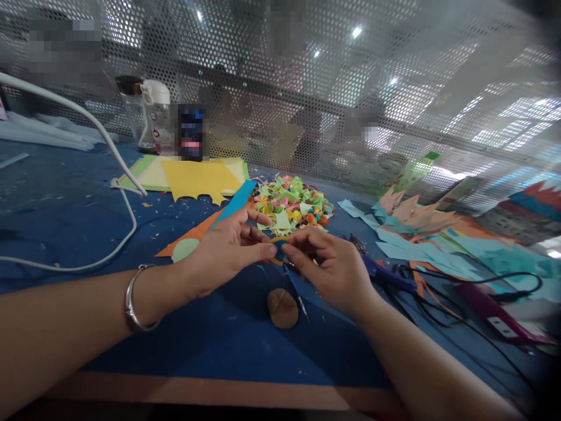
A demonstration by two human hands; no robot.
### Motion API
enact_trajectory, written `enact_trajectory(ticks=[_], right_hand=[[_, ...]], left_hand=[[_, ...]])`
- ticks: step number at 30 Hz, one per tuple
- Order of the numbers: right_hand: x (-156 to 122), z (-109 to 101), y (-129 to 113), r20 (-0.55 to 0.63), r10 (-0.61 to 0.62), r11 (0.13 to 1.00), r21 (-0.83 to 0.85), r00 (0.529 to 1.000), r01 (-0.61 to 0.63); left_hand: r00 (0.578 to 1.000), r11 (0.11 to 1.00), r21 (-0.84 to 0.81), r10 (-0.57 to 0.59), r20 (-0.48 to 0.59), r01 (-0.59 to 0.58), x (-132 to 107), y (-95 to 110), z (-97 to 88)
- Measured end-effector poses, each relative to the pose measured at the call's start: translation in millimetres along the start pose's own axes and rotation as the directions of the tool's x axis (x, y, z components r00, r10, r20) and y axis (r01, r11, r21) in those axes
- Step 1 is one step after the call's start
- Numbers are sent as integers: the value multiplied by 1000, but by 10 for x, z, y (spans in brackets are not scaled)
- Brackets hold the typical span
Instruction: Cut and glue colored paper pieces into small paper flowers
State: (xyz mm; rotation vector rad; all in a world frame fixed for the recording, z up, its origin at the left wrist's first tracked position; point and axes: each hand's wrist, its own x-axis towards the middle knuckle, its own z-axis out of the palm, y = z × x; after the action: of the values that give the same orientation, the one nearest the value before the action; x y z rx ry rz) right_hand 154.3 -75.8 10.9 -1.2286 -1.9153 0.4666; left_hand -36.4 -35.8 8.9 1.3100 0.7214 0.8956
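Between my fingertips is a small blue paper piece with a yellow edge [277,252]. My left hand [228,248] pinches its left side with the thumb, and a silver bangle circles that wrist. My right hand [329,266] grips the right side with thumb and forefinger. A thin pointed blue tool [298,291] runs below the right fingers; whether they touch it I cannot tell. A brown round disc [283,308] lies on the blue table just under both hands. Beside the left hand is a pale green paper circle [184,249], partly over orange paper [193,233].
A heap of colourful paper scraps [293,204] lies behind the hands. Yellow sheets [197,175], a phone [191,133] and bottles [158,111] stand farther back. Right are a purple-handled tool [390,276], black cables, a power strip [499,318] and cut papers. A white cable [100,134] curves left.
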Motion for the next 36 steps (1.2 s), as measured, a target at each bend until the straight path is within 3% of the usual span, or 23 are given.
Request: enact_trajectory(ticks=[4, 8, 13, 17, 21, 25, 28, 32, 36], right_hand=[[-9, 11, 15, 6, -53, 997, -61, 999, 53], [-6, 8, -4, 8, -81, 991, -102, 997, 82], [-5, -7, -37, 21, -70, 993, -91, 997, 72], [-6, -15, -30, 6, -49, 997, -52, 999, 49], [-2, -21, -11, -9, 22, 1000, -21, 1000, -22], [17, -27, -19, -24, 45, 999, -23, 999, -46], [31, -31, -37, -11, 36, 999, -35, 999, -37], [33, -71, -30, -2, 52, 998, -43, 999, -52], [59, -195, 44, -48, 62, 994, -90, 997, -66]], left_hand=[[993, 988, -104, -116, -14, 114, -14, -30, 35], [996, 996, -63, -72, -44, 70, -14, -17, 52], [998, 993, 117, 39, -43, -34, 18, -25, 8], [991, 959, 250, 134, 24, -135, 59, -57, -53], [975, 941, 264, 188, 118, -214, 60, -53, -73], [945, 912, 296, 212, 247, -282, 4, 10, -68], [922, 857, 369, 261, 287, -358, -33, 62, -73], [941, 808, 483, 267, 208, -336, -17, 65, -108], [967, 839, 481, 236, 100, -255, 53, -5, -179]])
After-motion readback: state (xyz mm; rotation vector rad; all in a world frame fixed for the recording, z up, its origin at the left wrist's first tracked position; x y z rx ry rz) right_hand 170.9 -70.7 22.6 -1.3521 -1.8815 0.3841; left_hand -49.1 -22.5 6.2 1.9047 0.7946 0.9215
